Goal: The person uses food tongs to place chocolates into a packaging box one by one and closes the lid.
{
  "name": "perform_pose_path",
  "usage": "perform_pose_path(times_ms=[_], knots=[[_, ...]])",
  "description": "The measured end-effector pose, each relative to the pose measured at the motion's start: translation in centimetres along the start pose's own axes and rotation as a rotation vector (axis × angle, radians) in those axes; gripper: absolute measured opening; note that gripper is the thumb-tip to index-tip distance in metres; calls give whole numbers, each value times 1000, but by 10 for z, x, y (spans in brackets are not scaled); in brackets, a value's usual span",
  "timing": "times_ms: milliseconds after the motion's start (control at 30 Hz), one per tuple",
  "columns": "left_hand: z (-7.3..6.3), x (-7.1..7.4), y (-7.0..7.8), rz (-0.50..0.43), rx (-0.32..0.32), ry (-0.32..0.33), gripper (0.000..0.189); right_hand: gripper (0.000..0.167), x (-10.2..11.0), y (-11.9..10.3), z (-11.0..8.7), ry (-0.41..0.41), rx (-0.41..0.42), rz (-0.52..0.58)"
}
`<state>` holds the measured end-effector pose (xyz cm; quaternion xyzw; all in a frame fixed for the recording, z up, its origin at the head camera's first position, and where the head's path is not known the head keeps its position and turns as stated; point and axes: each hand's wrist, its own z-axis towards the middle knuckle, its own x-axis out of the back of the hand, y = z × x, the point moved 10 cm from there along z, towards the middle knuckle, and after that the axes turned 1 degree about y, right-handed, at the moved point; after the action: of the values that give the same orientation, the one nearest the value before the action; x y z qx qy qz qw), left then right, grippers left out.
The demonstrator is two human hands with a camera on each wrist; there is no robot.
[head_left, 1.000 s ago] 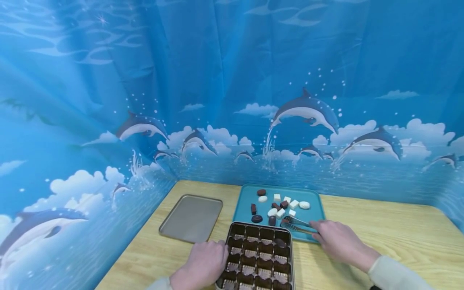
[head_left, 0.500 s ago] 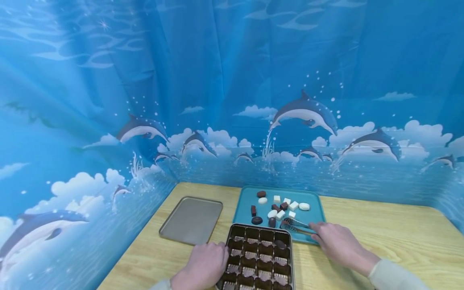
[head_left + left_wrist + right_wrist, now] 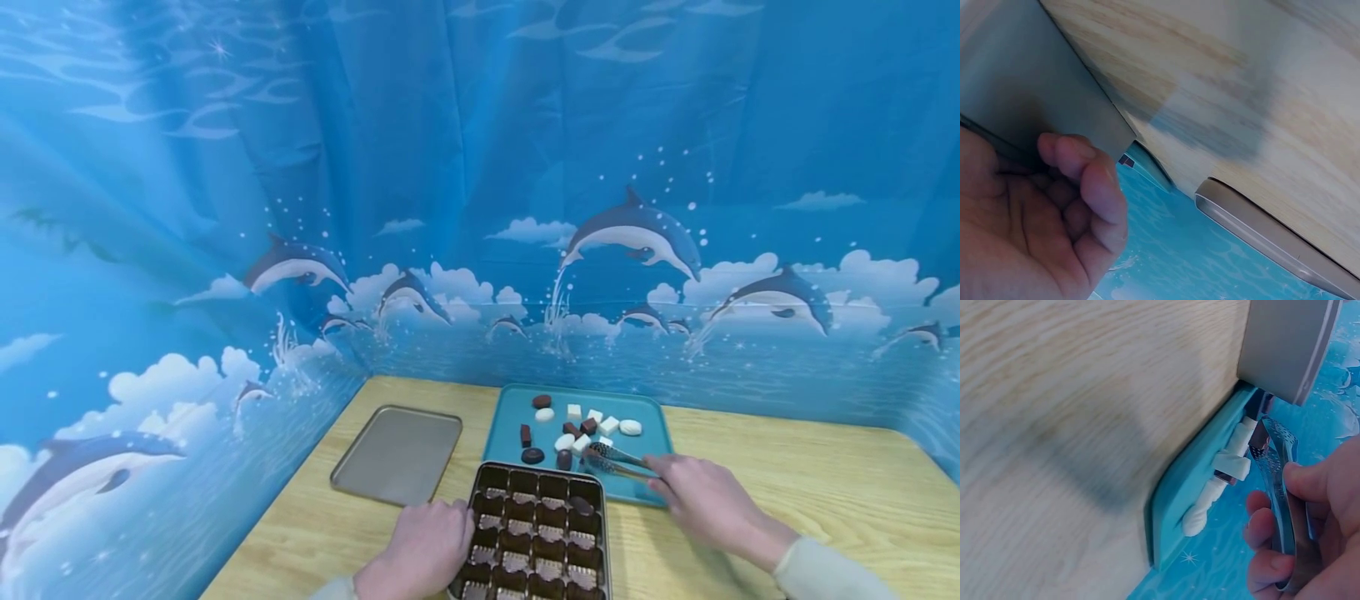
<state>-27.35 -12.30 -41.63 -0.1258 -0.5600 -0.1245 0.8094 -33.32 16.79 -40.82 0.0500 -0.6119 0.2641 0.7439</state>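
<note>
My right hand (image 3: 708, 504) holds a pair of metal tongs (image 3: 1300, 544), thumb on one arm and fingers curled round the other. Between the perforated tips, in the right wrist view, is a dark brown block of chocolate (image 3: 1260, 433). The tips are over the near part of the teal tray (image 3: 645, 406), close to white and brown chocolates (image 3: 581, 442). My left hand (image 3: 420, 546) grips the left side of a metal box (image 3: 607, 542) with a divided brown insert. One dark oval chocolate (image 3: 581, 505) sits in its far right compartment.
A flat grey-brown tray (image 3: 397, 454) lies on the wooden table (image 3: 787, 475), left of the box. The box's far edge overlaps the teal tray's near edge in the head view. A blue dolphin-print curtain (image 3: 450, 208) stands behind the table.
The tongs have risen slightly and their tips have drawn closer together, around the brown chocolate. My left hand and the box have stayed in place.
</note>
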Motion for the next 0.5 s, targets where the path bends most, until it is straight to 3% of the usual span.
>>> perform_pose_path(times_ms=[500], knots=[[0,-1,1,9,3,-37,33,37,34,-18,-3,52,39,-40]])
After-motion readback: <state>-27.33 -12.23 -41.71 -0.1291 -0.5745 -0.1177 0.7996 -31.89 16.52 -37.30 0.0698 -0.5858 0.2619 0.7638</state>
